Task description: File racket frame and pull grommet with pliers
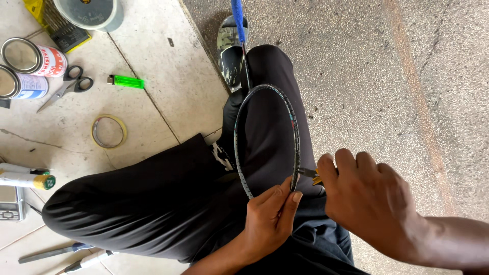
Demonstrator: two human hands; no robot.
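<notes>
The pale tiled floor (153,61) on the left carries 2 tins (25,69) at its left edge, scissors (69,86) just beside them, a green lighter (126,81) further in, and a ring of tape (108,131) below that. A grey tub (91,12) and a yellow comb-like tool (53,23) lie at the top edge; tubes (28,178), a small scale (11,202) and hand tools (56,252) sit at the lower left corner. The rough grey concrete (387,76) on the right bears a shoe (230,51)
</notes>
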